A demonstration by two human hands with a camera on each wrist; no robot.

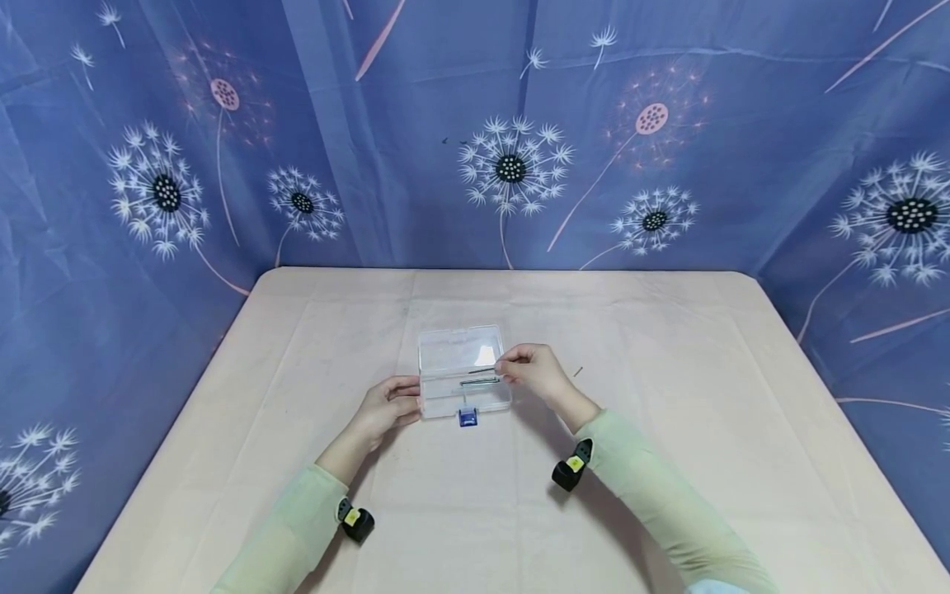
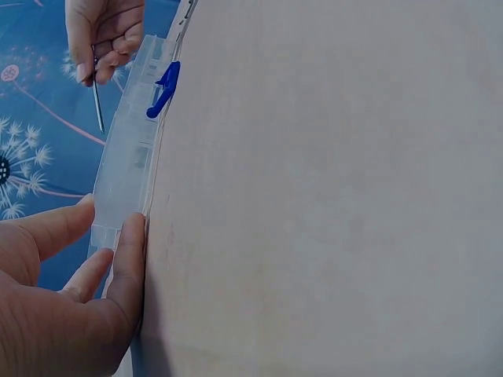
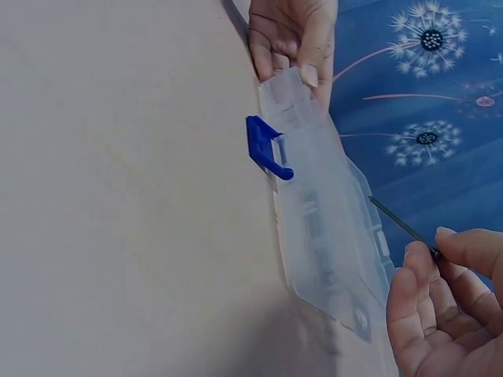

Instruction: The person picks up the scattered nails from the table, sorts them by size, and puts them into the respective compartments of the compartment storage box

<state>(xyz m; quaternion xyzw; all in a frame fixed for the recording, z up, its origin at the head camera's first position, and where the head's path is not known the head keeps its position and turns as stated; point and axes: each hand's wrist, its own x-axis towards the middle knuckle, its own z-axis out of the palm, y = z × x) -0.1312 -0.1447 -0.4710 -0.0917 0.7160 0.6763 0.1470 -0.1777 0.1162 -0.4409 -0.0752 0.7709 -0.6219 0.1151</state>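
A clear plastic box (image 1: 445,404) with a blue latch (image 1: 467,417) lies on the table, its lid (image 1: 456,351) folded back. My left hand (image 1: 386,408) holds the box by its left end, thumb and fingers (image 2: 130,259) at the wall. Over the box's right side, my right hand (image 1: 536,371) pinches a thin dark nail (image 3: 402,221) near its head, the tip pointing left over the box. Other dark nails (image 1: 478,382) lie inside the box, close below the right fingertips.
One more small nail (image 1: 578,371) lies on the table right of the right hand. The table (image 1: 668,346) has a pale cloth, with a blue dandelion-print curtain (image 1: 408,206) behind it and at the sides. Each wrist wears a black camera (image 1: 570,470).
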